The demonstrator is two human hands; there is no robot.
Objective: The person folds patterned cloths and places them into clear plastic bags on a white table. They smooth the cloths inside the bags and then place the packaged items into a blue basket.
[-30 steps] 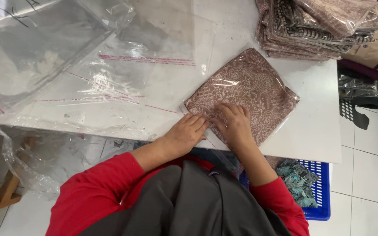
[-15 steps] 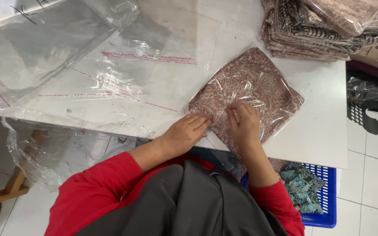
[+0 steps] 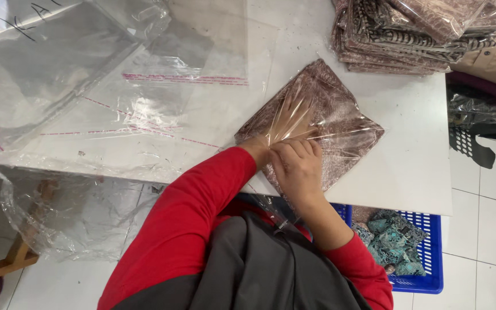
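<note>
Bare table [image 3: 409,143] right of the hands; fabric stack [image 3: 409,34] beyond, clear bags [image 3: 116,97] left

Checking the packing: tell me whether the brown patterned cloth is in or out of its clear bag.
In. The clear bag covers the folded brown cloth; the left hand is inside too.

A small garment packing workroom is shown, prob. a clothing workshop or shop back room. A white work table [image 3: 409,172] is covered w/ clear plastic sleeves [image 3: 162,109], each w/ a red adhesive strip. A stack of folded patterned cloth [image 3: 414,34], already bagged, is piled at the far edge. More folded fabric is kept in a blue plastic crate [image 3: 426,270] on the white tiled floor [image 3: 489,224]. Loose plastic sheeting [image 3: 70,212] is hung below the table.
</note>
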